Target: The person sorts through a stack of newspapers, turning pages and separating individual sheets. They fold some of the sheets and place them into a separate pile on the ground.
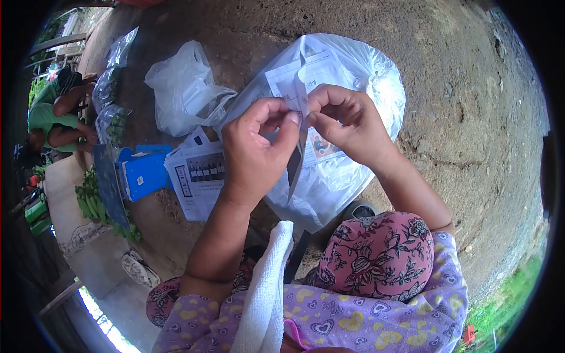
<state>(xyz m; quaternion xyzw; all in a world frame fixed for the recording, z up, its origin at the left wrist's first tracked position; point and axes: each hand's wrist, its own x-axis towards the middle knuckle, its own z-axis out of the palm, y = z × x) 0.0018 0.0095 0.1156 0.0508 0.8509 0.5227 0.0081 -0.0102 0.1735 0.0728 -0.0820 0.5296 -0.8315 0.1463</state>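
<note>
Between my two hands stands a narrow folded piece of newspaper, seen nearly edge-on. My left hand pinches its left side between thumb and forefinger. From the other side my right hand grips it with thumb and bent fingers. Right below lies a large, full clear plastic bag, knotted at its right end, with printed paper on or inside it. Left of my left forearm is a pile of newspaper sheets, the top one bearing a photo. A thin white plastic bag with pale contents sits beyond the pile.
A blue device like a weighing scale stands left of the papers, beside a dark flat plate. Green bananas lie behind it. Bagged greens line the far left, near a crouching person in green. A white towel hangs before me.
</note>
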